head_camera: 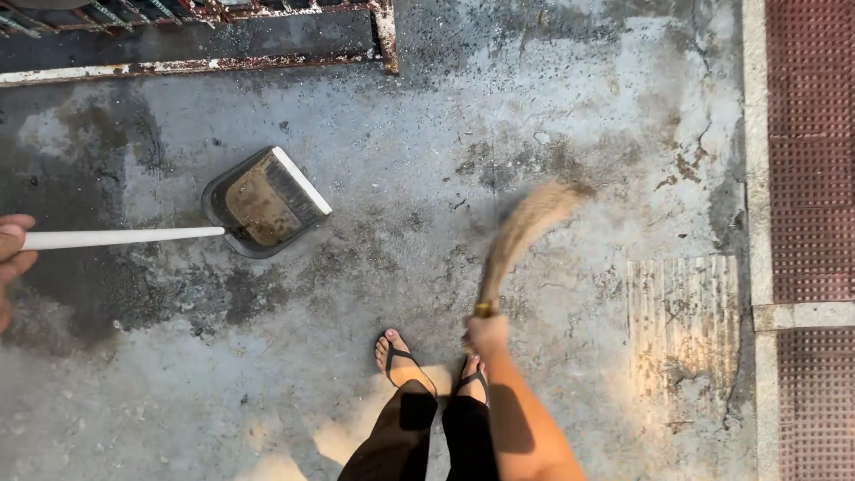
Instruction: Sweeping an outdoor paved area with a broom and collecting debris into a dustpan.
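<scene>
While the right hand [486,335] grips the broom [521,233] angling up-right, the left hand [12,258] holds the dustpan [263,202] — well apart, leftward.

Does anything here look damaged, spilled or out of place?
Yes, mostly wear. The concrete floor is cracked, stained and strewn with grit, thickest near the rusty metal frame at the top. The dustpan is coated with dirt. The broom in the right hand is only blurred.
</scene>
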